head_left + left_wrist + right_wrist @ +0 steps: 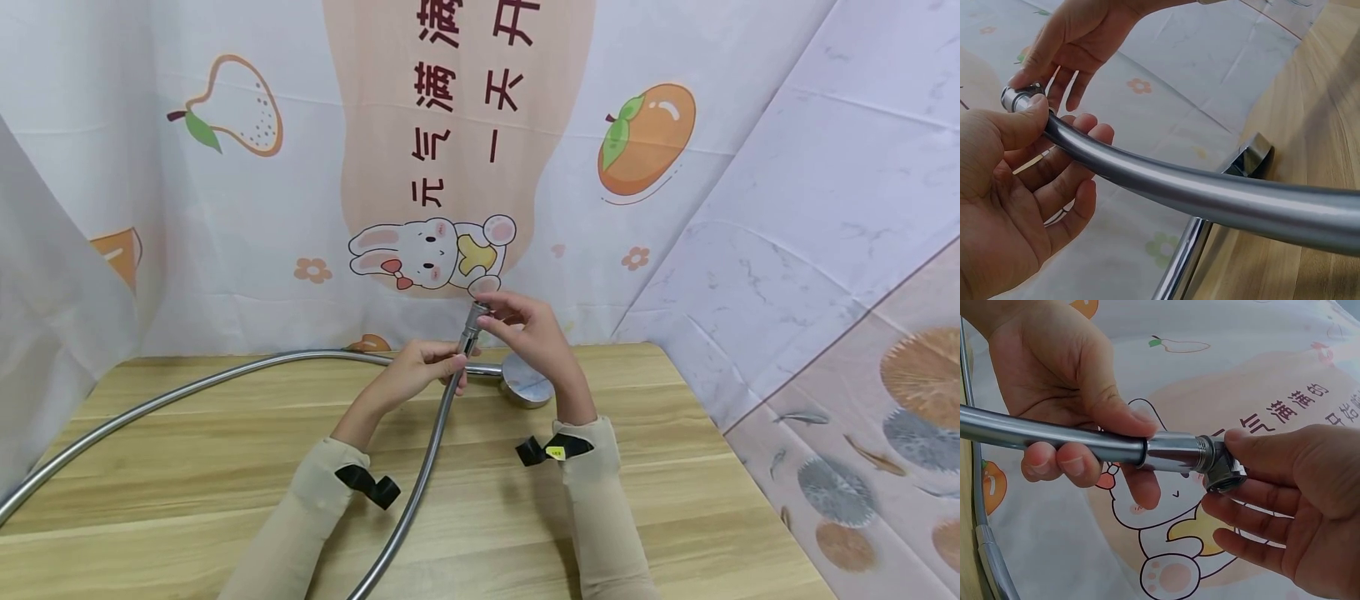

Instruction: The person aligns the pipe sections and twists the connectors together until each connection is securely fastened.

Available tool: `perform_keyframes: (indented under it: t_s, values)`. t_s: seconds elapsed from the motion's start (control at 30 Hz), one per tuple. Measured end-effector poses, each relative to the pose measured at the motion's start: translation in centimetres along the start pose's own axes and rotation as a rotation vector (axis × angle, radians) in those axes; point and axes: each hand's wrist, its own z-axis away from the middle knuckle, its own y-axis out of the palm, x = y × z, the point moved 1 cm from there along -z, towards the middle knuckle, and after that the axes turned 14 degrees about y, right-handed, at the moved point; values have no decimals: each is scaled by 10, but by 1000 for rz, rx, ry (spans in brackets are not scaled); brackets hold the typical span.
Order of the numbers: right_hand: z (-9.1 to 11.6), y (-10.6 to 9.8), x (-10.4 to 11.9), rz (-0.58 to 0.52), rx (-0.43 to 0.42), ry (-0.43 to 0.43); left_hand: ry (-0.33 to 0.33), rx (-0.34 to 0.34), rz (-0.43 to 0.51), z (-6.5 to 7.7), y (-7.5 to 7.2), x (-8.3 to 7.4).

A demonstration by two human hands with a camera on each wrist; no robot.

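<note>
A grey metal shower hose (429,458) rises from the front of the table to both hands. My left hand (411,377) grips it just below its chrome end collar (1172,452), thumb on one side and fingers curled under. At the collar's far end, my right hand (534,332) pinches a short chrome elbow fitting (1221,472) between thumb and fingers. Screw threads show between collar and elbow, and the elbow's open mouth faces downward in the right wrist view. Behind the hands a chrome shower head (527,385) lies on the table, its handle (1186,253) partly hidden by the left hand.
The wooden table (675,492) ends at a printed cloth backdrop (262,208) just behind the hands. Another stretch of hose (187,388) curves from the shower head's handle across the left side and off the table's left edge. More cloth hangs at both sides.
</note>
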Motion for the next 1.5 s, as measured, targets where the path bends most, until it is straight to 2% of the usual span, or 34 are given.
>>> perform_keyframes:
  t_s: [0.27, 0.47, 0.67, 0.9, 1.03, 1.27, 1.5]
  values:
    - [3, 1, 6, 86, -40, -32, -8, -5, -11, 0, 1, 1]
    - [4, 1, 6, 96, -41, -39, -2, -9, -6, 0, 2, 1]
    - [1, -2, 1, 25, -2, -6, 22, -1, 0, 0, 1, 1]
    - [-3, -4, -11, -155, 91, 34, 21, 9, 3, 0, 2, 1]
    - [-5, -4, -16, -213, 120, 31, 22, 16, 6, 0, 3, -1]
    - [-5, 1, -17, -289, 144, 28, 35, 26, -3, -1, 4, 0]
    - [-4, 6, -9, -301, 113, 41, 38, 20, -6, 0, 4, 1]
